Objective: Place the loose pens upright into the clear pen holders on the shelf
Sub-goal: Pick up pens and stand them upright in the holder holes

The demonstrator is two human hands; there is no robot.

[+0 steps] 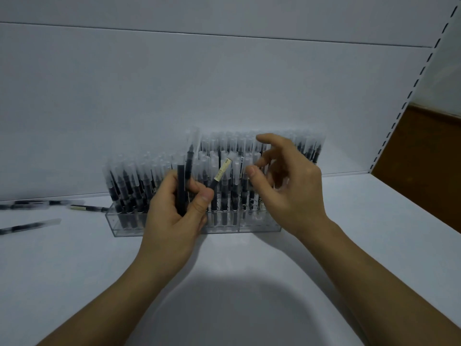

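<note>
A clear pen holder (259, 227) stands on the white shelf against the back panel, packed with several upright black pens with frosted caps (129, 181). My left hand (174, 216) is in front of its middle, shut on a few black pens (181, 186); one points up, another with a beige label (222, 172) leans right. My right hand (291, 186) hovers just right of them, fingers spread and curled, holding nothing. The holder's middle is hidden behind my hands.
Several loose pens lie flat on the shelf at the left: one near the holder's left end (87, 208), a pair further left (30, 204) and one nearer me (30, 226). A slotted shelf upright (409, 96) and brown wall bound the right side.
</note>
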